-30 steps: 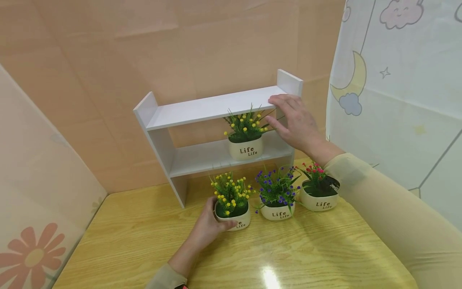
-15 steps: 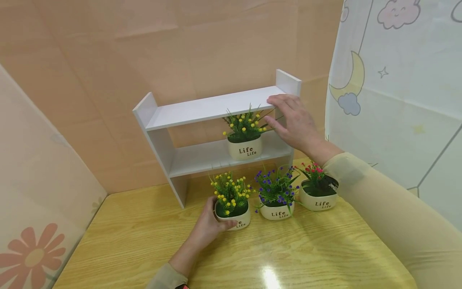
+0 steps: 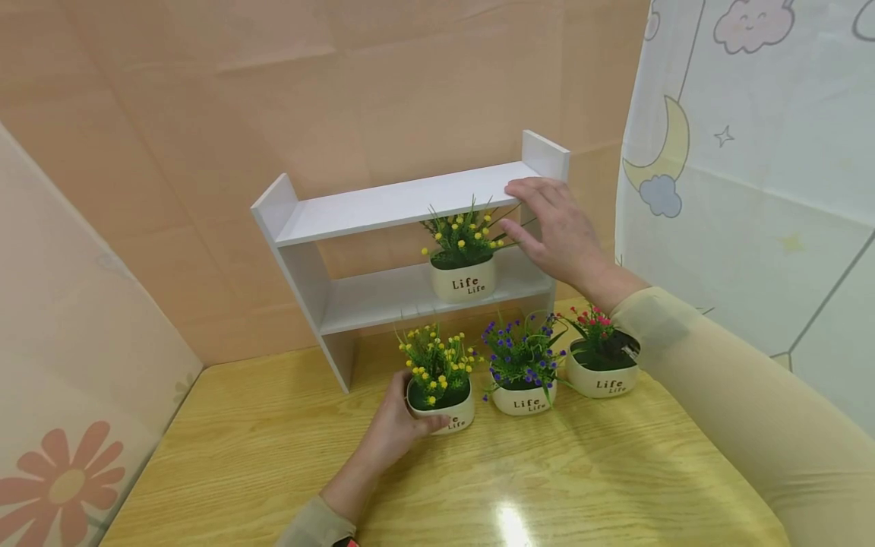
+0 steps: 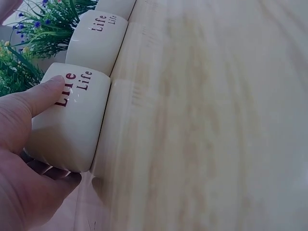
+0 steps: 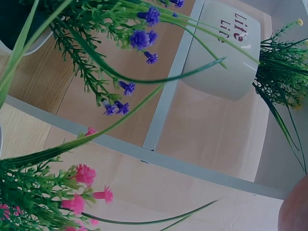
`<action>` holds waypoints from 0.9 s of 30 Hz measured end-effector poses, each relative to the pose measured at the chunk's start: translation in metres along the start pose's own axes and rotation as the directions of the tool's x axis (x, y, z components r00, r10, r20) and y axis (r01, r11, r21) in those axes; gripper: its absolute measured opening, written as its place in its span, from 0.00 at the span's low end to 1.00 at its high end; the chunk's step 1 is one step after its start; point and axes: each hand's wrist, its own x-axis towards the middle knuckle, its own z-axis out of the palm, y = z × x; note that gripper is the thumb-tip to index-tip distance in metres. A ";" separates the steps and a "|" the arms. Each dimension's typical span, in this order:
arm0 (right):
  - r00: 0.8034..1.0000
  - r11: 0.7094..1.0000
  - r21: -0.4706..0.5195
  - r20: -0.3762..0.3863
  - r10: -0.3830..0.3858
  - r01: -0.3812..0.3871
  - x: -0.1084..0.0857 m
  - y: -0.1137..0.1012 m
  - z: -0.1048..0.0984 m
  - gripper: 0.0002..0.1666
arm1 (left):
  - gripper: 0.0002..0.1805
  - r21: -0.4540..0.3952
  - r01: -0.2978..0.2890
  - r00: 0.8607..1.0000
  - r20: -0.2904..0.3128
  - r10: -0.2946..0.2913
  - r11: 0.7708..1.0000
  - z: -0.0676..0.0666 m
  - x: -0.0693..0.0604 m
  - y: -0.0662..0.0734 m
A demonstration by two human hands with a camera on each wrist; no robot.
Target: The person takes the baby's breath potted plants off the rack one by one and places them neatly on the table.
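On the table my left hand [image 3: 399,422] grips a white flowerpot of yellow flowers [image 3: 440,414], thumb across its front and fingers round its far side. In the left wrist view the thumb [image 4: 45,96] lies over the pot's red-brown "Life" lettering. My right hand [image 3: 557,232] rests its fingertips on the front edge of the top board of the white shelf [image 3: 410,199], near its right end, fingers nearly straight. Just left of that hand, a second pot of yellow flowers [image 3: 465,279] stands on the middle board. Only a bit of the right hand shows in the right wrist view.
A pot of purple flowers [image 3: 525,399] stands right of the gripped pot, close beside it. Farther right is a pot of pink-red flowers [image 3: 603,380], partly under the right forearm. Patterned cloths hang at both sides of the wooden table [image 3: 273,448].
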 end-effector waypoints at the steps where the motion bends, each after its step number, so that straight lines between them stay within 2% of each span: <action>1: 1.000 1.000 0.001 0.000 -0.001 0.001 0.000 0.000 0.000 0.33 | 0.60 -0.002 0.000 1.000 -0.002 0.000 1.000 0.000 0.000 0.000; 13: 1.000 1.000 -0.002 0.013 0.011 -0.011 0.001 0.000 0.000 0.33 | 0.59 -0.017 -0.010 1.000 0.014 0.010 1.000 0.000 -0.001 0.000; 17: 1.000 1.000 0.000 0.015 0.014 -0.014 0.001 0.000 0.001 0.33 | 0.61 -0.051 0.005 1.000 0.026 -0.003 0.999 -0.003 -0.003 0.003; 22: 1.000 1.000 0.007 0.009 0.012 -0.012 0.000 0.001 0.001 0.32 | 0.64 -0.112 0.034 0.999 0.039 -0.029 0.993 -0.008 -0.008 0.008; 27: 1.000 1.000 0.005 0.011 0.010 -0.010 0.000 0.001 0.001 0.32 | 0.62 -0.100 0.012 1.000 0.018 -0.010 0.995 -0.018 -0.013 0.015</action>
